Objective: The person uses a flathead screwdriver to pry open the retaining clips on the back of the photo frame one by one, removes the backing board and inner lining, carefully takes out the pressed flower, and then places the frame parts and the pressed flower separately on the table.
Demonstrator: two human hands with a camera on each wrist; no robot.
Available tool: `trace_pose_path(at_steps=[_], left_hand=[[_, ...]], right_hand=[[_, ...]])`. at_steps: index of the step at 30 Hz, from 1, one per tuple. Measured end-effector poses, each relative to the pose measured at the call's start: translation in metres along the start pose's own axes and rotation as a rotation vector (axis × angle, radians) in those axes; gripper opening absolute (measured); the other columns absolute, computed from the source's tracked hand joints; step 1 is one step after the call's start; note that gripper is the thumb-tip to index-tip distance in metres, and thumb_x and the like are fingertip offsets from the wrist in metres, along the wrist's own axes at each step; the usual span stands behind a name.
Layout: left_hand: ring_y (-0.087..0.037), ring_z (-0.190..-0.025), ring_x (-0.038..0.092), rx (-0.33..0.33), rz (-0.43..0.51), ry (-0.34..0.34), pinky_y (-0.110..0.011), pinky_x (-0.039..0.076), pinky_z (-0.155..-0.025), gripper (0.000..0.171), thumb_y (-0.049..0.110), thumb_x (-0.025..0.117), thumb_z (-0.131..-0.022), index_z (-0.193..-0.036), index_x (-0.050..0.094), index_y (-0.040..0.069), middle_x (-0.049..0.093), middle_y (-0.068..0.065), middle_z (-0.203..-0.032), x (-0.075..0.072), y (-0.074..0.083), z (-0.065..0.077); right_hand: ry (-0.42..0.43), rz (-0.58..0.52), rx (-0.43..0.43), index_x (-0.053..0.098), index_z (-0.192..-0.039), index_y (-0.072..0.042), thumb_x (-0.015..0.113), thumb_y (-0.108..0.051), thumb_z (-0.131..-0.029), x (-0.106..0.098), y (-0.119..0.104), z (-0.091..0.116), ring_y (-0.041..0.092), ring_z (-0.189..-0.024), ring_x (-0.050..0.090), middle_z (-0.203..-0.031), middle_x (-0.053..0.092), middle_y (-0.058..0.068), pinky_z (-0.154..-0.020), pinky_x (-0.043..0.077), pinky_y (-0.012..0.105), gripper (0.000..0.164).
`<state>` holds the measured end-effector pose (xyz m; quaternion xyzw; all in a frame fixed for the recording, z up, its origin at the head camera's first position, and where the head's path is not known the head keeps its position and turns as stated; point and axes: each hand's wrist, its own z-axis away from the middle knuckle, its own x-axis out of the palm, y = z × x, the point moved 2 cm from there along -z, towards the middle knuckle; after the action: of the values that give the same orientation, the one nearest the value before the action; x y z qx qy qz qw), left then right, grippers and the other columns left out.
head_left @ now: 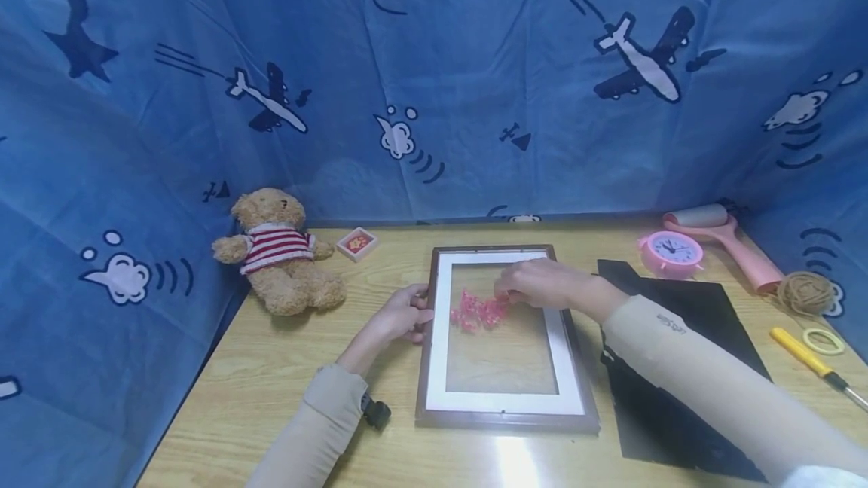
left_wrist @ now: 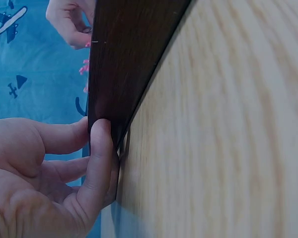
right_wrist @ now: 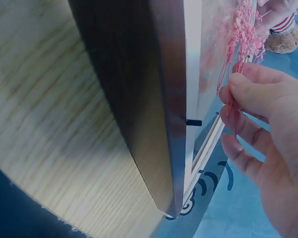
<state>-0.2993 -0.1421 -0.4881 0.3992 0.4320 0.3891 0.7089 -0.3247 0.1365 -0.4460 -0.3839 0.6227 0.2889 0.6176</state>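
Observation:
A brown picture frame (head_left: 427, 367) with a white inner border lies on the table, its middle see-through. My left hand (head_left: 398, 316) holds the frame's left edge. In the left wrist view one finger (left_wrist: 100, 144) lies against the dark outer side, while another digit meets the upper edge. Over the frame, my right hand (head_left: 542, 282) pinches the thin stems of a sprig of pink dried flowers (right_wrist: 247, 32) between thumb and fingers. The pink blossoms (head_left: 478, 312) spread across the see-through middle; whether they touch it I cannot tell.
Black sheets (head_left: 685, 307) lie right of the frame, under the right forearm. Behind stand a teddy bear (head_left: 276, 251), a small pink-framed picture (head_left: 357, 244) and a pink alarm clock (head_left: 671, 253). Far right are a pink lint roller (head_left: 742, 254), twine (head_left: 805, 294) and a yellow-handled tool (head_left: 800, 351).

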Motion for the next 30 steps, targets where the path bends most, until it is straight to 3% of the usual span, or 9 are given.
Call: trace_pose_path(at_steps=[8, 19, 25, 30], left_hand=[[-0.016, -0.079, 0.059, 0.002, 0.004, 0.009, -0.020, 0.060, -0.058, 0.068, -0.004, 0.061, -0.099, -0.162, 0.036, 0.002, 0.055, -0.018, -0.123, 0.001, 0.000, -0.001], [-0.018, -0.083, 0.059, -0.002, -0.011, 0.012, -0.020, 0.061, -0.061, 0.067, -0.004, 0.060, -0.100, -0.162, 0.037, 0.002, 0.055, -0.018, -0.122, 0.001, 0.000, 0.000], [-0.017, -0.081, 0.059, 0.002, 0.000, 0.005, -0.021, 0.061, -0.059, 0.068, -0.004, 0.061, -0.100, -0.162, 0.036, 0.002, 0.055, -0.017, -0.121, 0.000, -0.001, 0.000], [-0.017, -0.081, 0.059, -0.001, 0.009, 0.006, -0.021, 0.061, -0.059, 0.068, -0.004, 0.061, -0.099, -0.163, 0.036, 0.003, 0.055, -0.017, -0.123, 0.000, 0.000, 0.000]], right_hand=[[0.014, -0.080, 0.026, 0.078, -0.096, -0.015, 0.076, -0.007, -0.094, -0.006, 0.001, 0.005, 0.016, -0.091, 0.074, -0.096, 0.078, -0.001, -0.082, 0.065, 0.033, 0.009], [-0.019, -0.060, 0.146, 0.075, -0.088, -0.015, 0.076, -0.002, -0.092, -0.013, -0.001, 0.009, 0.010, -0.082, 0.065, -0.091, 0.076, 0.000, -0.072, 0.060, 0.030, 0.013], [0.028, 0.006, 0.133, 0.078, -0.086, -0.019, 0.080, -0.008, -0.091, -0.011, -0.002, 0.009, 0.008, -0.079, 0.063, -0.087, 0.070, -0.006, -0.067, 0.058, 0.027, 0.012], [0.037, 0.028, 0.142, 0.077, -0.088, -0.022, 0.077, -0.014, -0.095, -0.009, -0.002, 0.008, 0.004, -0.074, 0.057, -0.086, 0.065, -0.008, -0.060, 0.052, 0.023, 0.010]])
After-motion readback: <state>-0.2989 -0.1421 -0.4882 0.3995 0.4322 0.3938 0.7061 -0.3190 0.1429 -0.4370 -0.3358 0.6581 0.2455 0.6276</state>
